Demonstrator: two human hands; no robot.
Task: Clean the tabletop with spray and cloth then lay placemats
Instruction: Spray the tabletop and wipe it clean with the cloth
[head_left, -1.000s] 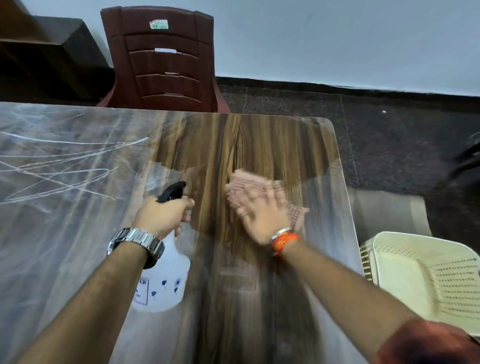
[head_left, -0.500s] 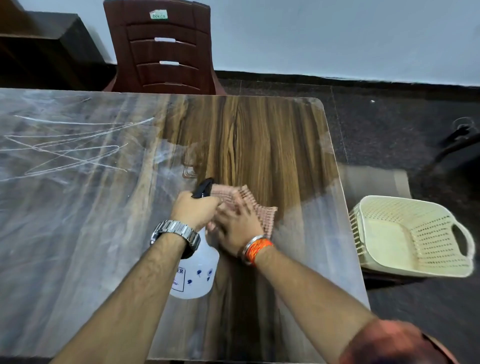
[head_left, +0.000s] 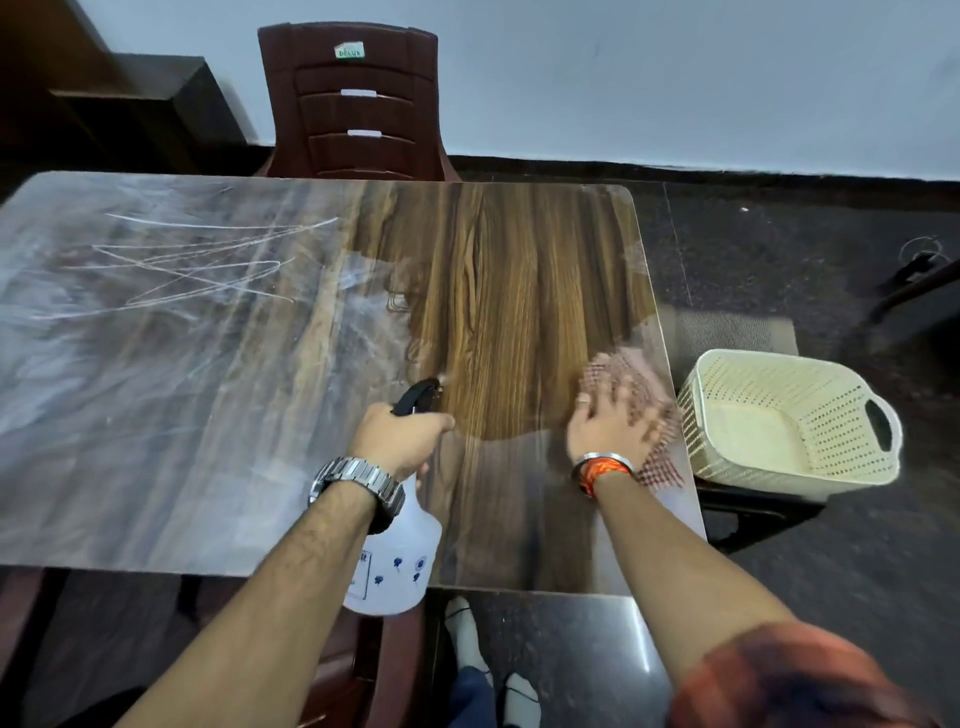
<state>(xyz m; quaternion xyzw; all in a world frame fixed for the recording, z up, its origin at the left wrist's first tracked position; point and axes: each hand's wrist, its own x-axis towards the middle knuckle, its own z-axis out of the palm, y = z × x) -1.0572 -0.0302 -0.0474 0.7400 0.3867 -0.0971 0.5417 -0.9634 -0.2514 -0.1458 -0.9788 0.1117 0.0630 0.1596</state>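
A dark red plastic chair (head_left: 358, 104) stands at the table's far edge, a small label on its top slat. Left of it sits a dark wooden cabinet (head_left: 135, 111) against the pale wall (head_left: 675, 78). A cream perforated basket (head_left: 789, 415) rests just beside the table's right edge, above the dark speckled floor (head_left: 779, 244).

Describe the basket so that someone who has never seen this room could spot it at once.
Start at the wooden table and go to its right edge, where the right hand presses a pink cloth. Just past that edge, lower than the tabletop, sits the basket. It is the only cream, perforated thing there, with a handle slot.
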